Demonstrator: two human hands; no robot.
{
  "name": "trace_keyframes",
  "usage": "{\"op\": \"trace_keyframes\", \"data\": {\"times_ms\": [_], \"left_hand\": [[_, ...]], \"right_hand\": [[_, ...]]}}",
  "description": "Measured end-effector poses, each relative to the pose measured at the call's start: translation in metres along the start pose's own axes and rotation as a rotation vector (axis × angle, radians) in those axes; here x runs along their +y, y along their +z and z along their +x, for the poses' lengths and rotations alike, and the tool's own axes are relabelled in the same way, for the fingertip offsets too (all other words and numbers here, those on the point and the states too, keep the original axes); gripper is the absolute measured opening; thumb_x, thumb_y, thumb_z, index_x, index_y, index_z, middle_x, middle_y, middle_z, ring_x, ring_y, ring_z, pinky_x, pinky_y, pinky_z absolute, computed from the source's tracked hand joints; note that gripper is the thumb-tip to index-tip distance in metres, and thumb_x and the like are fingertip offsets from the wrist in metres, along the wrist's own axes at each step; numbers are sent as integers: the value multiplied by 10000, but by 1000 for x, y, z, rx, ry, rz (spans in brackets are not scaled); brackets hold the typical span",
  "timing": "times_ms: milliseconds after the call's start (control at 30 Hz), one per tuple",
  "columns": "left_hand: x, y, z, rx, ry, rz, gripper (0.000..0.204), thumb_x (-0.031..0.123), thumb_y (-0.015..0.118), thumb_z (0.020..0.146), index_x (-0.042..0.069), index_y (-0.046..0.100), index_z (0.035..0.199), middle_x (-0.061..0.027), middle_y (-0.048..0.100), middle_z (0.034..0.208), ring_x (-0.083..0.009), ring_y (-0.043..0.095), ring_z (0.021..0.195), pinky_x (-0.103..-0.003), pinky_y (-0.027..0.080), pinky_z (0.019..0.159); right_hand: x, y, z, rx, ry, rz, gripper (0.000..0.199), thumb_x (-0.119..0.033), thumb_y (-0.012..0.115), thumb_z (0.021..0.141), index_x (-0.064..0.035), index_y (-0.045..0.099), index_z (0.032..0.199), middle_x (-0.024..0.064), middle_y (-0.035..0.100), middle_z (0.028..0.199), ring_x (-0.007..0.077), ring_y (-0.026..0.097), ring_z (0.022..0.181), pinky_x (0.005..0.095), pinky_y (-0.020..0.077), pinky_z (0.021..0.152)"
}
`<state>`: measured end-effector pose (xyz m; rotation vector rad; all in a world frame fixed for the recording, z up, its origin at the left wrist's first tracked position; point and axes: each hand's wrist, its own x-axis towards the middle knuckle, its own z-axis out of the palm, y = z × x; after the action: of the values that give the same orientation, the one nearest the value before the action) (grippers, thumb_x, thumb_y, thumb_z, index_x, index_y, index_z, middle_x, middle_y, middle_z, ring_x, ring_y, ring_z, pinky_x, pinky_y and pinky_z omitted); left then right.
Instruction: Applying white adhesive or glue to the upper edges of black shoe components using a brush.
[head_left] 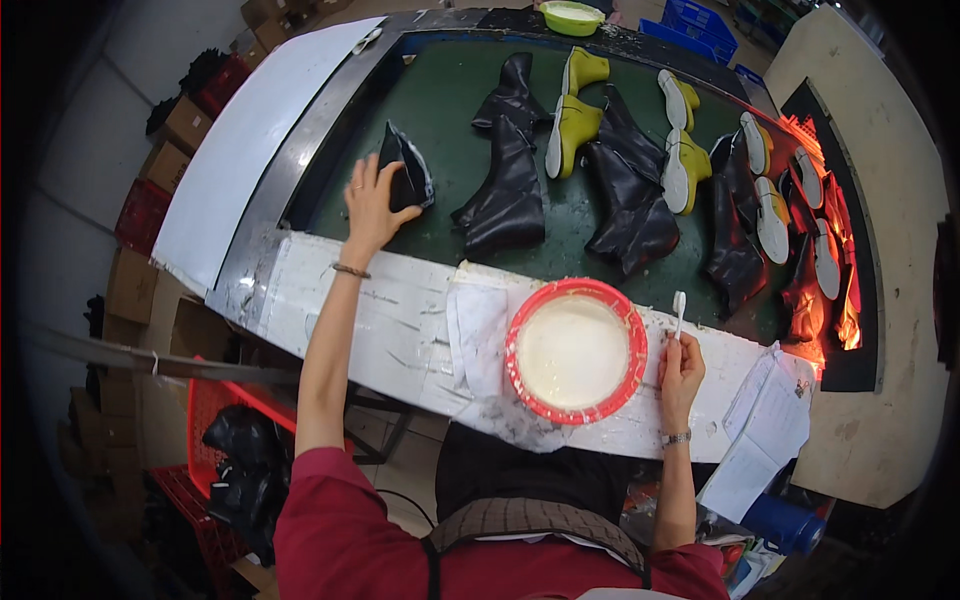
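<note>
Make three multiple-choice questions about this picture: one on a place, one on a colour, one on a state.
1. Where does the left hand rest?
A. on a black boot upper
B. in the bowl
C. on the papers

2. What colour is the rim of the bowl?
A. blue
B. red
C. black

3. How does the right hand stand?
A. open and flat
B. shut on a small brush
C. out of sight

Answers: 1 A, its fingers touch the upper on the green belt. 2 B, the rim is red. 3 B, the brush sticks up from the closed hand.

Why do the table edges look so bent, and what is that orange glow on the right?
In the head view, the fisheye lens bows the white table edge and darkens the corners; the orange glow lights the soles nearest it; the red bowl of white paste is evenly lit and sharp.
</note>
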<state>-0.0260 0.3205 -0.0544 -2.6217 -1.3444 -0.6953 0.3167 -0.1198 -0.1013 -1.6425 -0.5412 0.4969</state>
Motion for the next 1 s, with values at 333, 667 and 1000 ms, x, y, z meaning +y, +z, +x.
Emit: {"op": "trace_keyframes", "data": {"times_ms": [333,667,1000], "left_hand": [[69,161,170,-270,-540,-1176,1028,682,549,984,-6,166,1644,-235,576,1432,-315,564,1321,-384,411,1098],[104,62,100,-428,-97,-708,1063,589,745,895,-10,244,1617,-343,513,1479,-431,550,1359,-437,443,1115],[35,-5,-52,-339,-422,-276,236,385,757,873,191,794,1003,-81,780,951,-292,737,966,-518,540,800]], "right_hand": [[-6,4,-6,18,58,-18,147,-108,588,1054,-9,657,1139,-64,549,769,8,436,608,178,327,524],[-4,2,-7,25,38,-19,155,-89,605,1042,-17,634,1176,-75,541,778,-5,384,582,189,266,494],[5,9,-5,-159,-122,60,199,-103,634,1035,10,643,1199,-41,641,879,9,473,674,175,353,577]]}}
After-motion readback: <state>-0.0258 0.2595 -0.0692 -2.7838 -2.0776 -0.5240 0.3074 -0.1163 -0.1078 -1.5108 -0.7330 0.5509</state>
